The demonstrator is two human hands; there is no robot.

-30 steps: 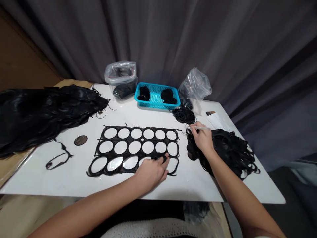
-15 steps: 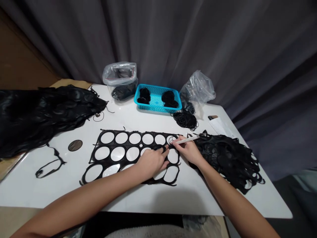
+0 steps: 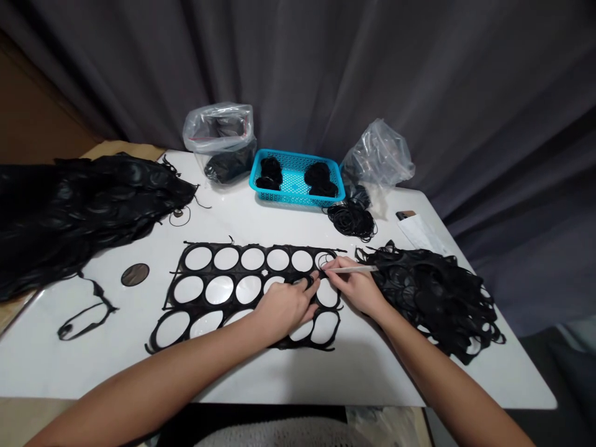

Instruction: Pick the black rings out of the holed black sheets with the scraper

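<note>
A black rubber sheet point(image 3: 218, 273) with three rows of round cut-outs lies flat on the white table point(image 3: 279, 372). My left hand point(image 3: 284, 307) rests palm down on its right part, fingers spread and pressing the sheet. My right hand point(image 3: 354, 287) is closed on a thin white pointed tool point(image 3: 352, 269), whose tip touches the sheet's top right hole, where a thin black ring point(image 3: 325, 259) sits.
A heap of spent black rubber webs point(image 3: 433, 295) lies right of my hands, a larger black heap point(image 3: 69, 211) at the far left. Behind stand a blue basket point(image 3: 291, 186) holding rings, two plastic bags point(image 3: 221, 139), and a pile of loose rings point(image 3: 351, 218). A dark disc point(image 3: 135, 274) and a scrap point(image 3: 86, 310) lie left.
My right hand came from the right-hand heap to the sheet's top right hole with the tool. My left hand slid up the sheet from its bottom row to the middle row.
</note>
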